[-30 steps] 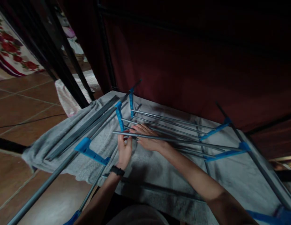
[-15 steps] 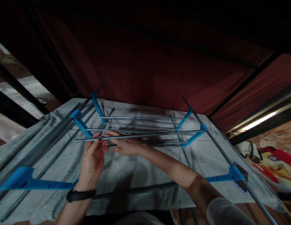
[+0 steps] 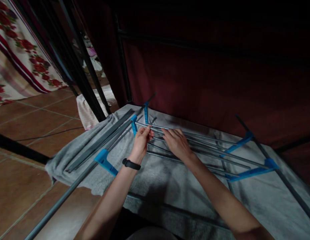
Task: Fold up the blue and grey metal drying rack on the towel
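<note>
Head view, clock centred on the hands. I'm seeing the left hand pinching a grey rod between thumb and fingers, just beside a blue bracket at 10 o'clock. The right hand is lying palm-down across the rods toward 3, fingers bent and close together; whether it is gripping one, I cannot tell.

Progress, my reading: several rods are already spanning out toward a right bracket between 3 and 4; how many are seated at both ends, I'm not making out. From the near bracket at 8, I'm seeing no rod running, so that stretch is looking undone. Loose tubes are lying at 9.

Room: grey cloth is ending at 8 above tiled floor; a maroon curtain is bounding 12 to 2. The forearms are having most space at 5, with a dark bar crossing at 6.
</note>
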The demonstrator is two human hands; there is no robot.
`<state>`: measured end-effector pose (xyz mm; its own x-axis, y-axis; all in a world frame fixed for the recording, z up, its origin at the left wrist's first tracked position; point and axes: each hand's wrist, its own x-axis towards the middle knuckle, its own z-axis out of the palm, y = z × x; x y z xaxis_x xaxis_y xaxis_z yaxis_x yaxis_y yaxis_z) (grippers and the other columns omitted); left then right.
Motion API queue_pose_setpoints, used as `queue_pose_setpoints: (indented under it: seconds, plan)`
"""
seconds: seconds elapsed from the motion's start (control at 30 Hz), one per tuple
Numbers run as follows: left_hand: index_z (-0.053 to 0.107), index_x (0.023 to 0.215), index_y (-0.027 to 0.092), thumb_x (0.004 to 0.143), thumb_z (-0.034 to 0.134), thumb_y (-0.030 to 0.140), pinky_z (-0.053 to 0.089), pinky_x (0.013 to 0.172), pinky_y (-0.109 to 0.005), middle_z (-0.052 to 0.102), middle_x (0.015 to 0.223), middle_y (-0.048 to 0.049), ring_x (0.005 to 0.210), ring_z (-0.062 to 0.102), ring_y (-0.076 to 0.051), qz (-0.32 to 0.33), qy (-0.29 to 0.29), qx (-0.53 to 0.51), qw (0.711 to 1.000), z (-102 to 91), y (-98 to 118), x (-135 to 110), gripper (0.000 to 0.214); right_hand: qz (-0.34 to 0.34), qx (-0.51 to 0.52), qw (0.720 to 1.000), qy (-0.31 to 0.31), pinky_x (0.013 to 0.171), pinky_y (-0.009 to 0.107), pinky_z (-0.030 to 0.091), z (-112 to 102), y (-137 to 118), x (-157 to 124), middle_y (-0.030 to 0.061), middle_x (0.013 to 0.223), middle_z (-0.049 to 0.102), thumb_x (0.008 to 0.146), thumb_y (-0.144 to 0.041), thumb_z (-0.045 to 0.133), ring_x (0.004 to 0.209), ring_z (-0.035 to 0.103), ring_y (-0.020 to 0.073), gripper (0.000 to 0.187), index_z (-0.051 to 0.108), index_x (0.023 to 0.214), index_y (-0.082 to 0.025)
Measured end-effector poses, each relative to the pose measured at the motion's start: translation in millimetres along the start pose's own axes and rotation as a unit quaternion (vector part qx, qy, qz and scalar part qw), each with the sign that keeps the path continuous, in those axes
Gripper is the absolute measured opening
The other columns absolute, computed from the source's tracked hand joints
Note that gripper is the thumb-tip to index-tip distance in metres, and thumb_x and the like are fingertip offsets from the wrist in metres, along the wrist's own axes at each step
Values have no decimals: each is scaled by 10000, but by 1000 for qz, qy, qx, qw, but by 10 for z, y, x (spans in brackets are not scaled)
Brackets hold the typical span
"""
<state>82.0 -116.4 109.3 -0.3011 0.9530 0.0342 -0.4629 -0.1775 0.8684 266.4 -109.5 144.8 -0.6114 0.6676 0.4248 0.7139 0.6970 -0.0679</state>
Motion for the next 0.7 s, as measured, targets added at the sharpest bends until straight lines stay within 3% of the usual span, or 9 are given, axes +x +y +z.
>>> queue_pose_setpoints:
  seconds: [0.07, 0.13, 0.2, 0.27, 0.3, 0.33, 0.4, 0.5, 0.7]
  plan:
    - [649, 827, 165, 787, 788, 456, 420, 574, -210, 621, 711, -8, 623, 561, -103, 2, -3, 33, 999, -56, -24, 16, 326, 24, -26, 999, -41, 928, 333, 478, 26, 32, 39, 115, 1191, 688, 1089, -273, 354, 1035, 645, 220, 427, 561, 1455, -200]
    - [635, 834, 173, 807, 754, 420, 431, 584, -218, 611, 720, -1, 616, 549, -106, 19, 31, 77, 996, -176, -72, 32, 275, 41, -37, 997, -63, 879, 302, 480, 44, 44, 55, 103, 1207, 681, 1094, -280, 334, 1035, 652, 206, 434, 552, 1467, -232]
    - [627, 888, 186, 811, 719, 319, 471, 648, -234, 611, 775, 7, 661, 565, -114, 69, 134, 120, 981, -336, -130, 71, 178, 43, -40, 996, -73, 878, 287, 475, 45, 45, 57, 98, 1227, 674, 1097, -291, 334, 1065, 651, 200, 436, 542, 1478, -247]
    - [623, 955, 202, 783, 696, 214, 517, 797, -280, 640, 899, -7, 808, 620, -145, 140, 247, 166, 944, -489, -175, 150, 188, 44, -39, 995, -82, 889, 281, 472, 36, 40, 54, 95, 1227, 674, 1098, -299, 333, 1072, 650, 198, 439, 538, 1484, -253]
    - [627, 986, 208, 768, 693, 182, 520, 892, -316, 659, 984, -25, 917, 640, -172, 171, 274, 191, 927, -548, -187, 203, 229, 45, -37, 995, -87, 895, 281, 471, 29, 37, 52, 95, 1224, 675, 1099, -302, 333, 1072, 650, 197, 440, 538, 1485, -256]
    - [638, 1016, 213, 759, 695, 169, 502, 985, -354, 674, 1067, -46, 1028, 644, -203, 195, 276, 215, 916, -590, -190, 261, 267, 45, -35, 994, -91, 902, 281, 471, 23, 34, 52, 95, 1224, 676, 1099, -305, 333, 1072, 650, 197, 440, 538, 1486, -258]
    - [668, 1060, 216, 775, 700, 190, 442, 1115, -417, 689, 1176, -77, 1183, 623, -257, 220, 221, 254, 915, -630, -175, 378, 288, 45, -30, 994, -96, 912, 283, 471, 13, 25, 56, 96, 1233, 675, 1100, -309, 331, 1079, 650, 197, 441, 538, 1486, -257]
    - [709, 1063, 207, 830, 675, 249, 382, 1191, -463, 718, 1188, -97, 1246, 618, -290, 236, 154, 278, 918, -632, -145, 498, 240, 43, -22, 994, -97, 913, 287, 476, 9, 8, 69, 98, 1252, 668, 1101, -304, 324, 1097, 648, 198, 446, 533, 1491, -251]
    - [736, 1056, 187, 854, 660, 285, 377, 1199, -482, 735, 1193, -123, 1247, 633, -317, 243, 188, 297, 904, -649, -177, 495, 237, 45, -23, 992, -117, 933, 291, 474, 40, 14, 68, 100, 1251, 667, 1098, -285, 315, 1129, 638, 203, 462, 515, 1514, -256]
